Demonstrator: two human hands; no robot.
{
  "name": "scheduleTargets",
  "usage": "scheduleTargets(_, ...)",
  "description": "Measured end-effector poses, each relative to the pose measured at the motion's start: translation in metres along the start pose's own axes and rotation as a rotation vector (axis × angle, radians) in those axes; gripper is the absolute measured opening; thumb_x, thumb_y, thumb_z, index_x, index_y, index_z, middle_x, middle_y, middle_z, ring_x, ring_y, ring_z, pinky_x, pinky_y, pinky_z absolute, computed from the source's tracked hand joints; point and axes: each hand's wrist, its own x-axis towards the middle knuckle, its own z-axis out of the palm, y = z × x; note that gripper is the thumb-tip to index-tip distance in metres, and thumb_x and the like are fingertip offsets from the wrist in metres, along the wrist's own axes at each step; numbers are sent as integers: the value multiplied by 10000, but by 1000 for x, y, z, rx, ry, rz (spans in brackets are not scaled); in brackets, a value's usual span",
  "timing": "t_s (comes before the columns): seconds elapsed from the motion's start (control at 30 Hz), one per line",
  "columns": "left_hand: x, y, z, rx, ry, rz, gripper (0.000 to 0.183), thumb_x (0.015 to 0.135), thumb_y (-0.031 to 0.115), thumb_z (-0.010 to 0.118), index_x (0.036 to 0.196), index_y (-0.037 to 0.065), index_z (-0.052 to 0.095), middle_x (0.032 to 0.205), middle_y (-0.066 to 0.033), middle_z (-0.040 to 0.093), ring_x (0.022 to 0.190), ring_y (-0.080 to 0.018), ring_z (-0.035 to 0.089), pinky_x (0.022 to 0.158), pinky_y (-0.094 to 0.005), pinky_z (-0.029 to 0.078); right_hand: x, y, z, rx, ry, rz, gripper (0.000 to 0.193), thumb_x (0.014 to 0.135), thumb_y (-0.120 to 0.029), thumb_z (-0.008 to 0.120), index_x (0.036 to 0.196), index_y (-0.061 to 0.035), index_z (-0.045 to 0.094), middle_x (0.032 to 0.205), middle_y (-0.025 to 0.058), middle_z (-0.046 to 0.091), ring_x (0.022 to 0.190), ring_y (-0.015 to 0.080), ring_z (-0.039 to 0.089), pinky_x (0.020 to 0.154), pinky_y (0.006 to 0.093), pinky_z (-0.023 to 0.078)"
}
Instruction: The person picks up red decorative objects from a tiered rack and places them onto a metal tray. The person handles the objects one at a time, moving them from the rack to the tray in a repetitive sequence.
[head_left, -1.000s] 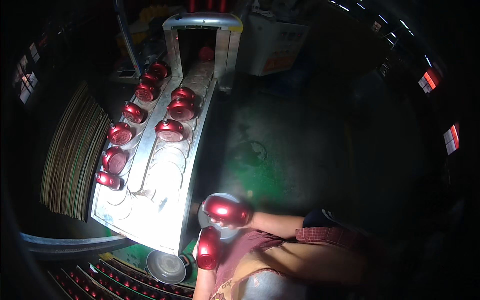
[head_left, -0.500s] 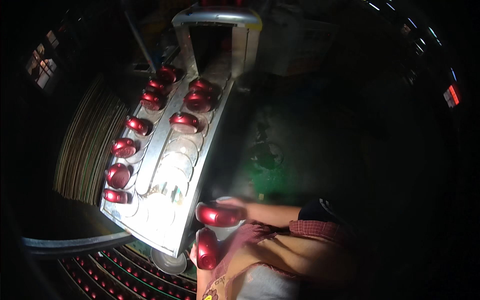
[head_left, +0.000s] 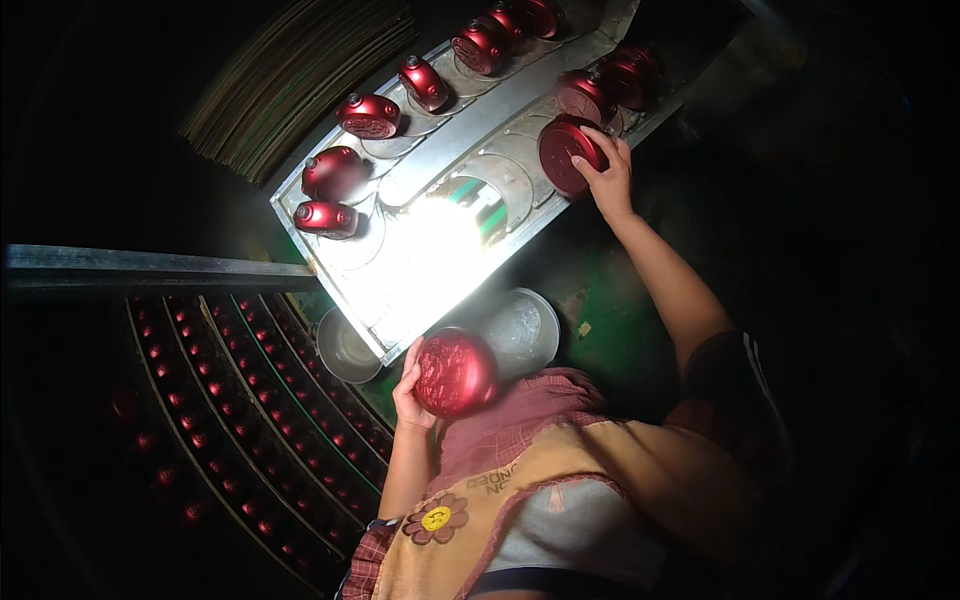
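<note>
A tan cloth apron [head_left: 610, 445] with a flower patch [head_left: 436, 518] lies nearest. The left hand [head_left: 408, 392] curves half-open fingers around the edge of a glossy, embossed round red flask [head_left: 457, 374], just beside a smooth grey metal basin [head_left: 538, 328]. Farther out, the right hand [head_left: 608, 178] spreads thumb and fingers, gripping a dull-red disc-shaped flask [head_left: 566, 158] by its rim at a shiny metal table [head_left: 395, 295]; its contact there is unclear. Beyond sit short-necked red bottles [head_left: 369, 116] and thin stacked boards [head_left: 300, 80].
</note>
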Motion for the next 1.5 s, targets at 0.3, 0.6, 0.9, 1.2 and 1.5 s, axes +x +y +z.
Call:
scheduleTargets(0.3,101,8,116,1141,221,763,473,797,43,727,1261,77,640,1431,-152,462,1314,-272,450,1093,-385,359,91,67,54,-256,-22,29,623,770,-91,718,1296,-395,583,1353,156,402,1222,369,467,1023,412,428)
scheduleTargets(0.6,183,-8,102,1628,280,771,555,741,131,775,1259,277,638,1505,-118,365,1260,-372,457,1043,-427,418,-3,28,37,-210,-180,-55,661,749,-35,725,1336,-305,583,1434,206,360,1305,414,354,1094,432,329)
scheduleTargets(0.9,162,45,106,1461,79,1113,417,761,79,757,1167,158,706,1449,-117,492,1307,-337,437,1099,-415,352,-189,28,-125,-4,55,562,419,883,38,586,1292,-53,589,1320,107,464,1061,188,593,792,274,525)
scheduleTargets(1.2,170,150,16,1631,-61,492,423,770,-158,635,1133,53,680,1372,-154,557,1219,-276,560,984,-347,504,-308,-20,-106,89,159,796,363,877,33,603,1234,-30,588,1203,129,568,927,150,620,718,271,552)
scheduleTargets(1.5,146,89,56,1459,-166,656,272,827,-76,653,1085,7,682,1259,-128,652,1089,-199,662,905,-283,495,-344,-91,-109,88,115,667,367,870,41,610,1226,-49,610,1163,105,577,920,153,617,745,273,552)
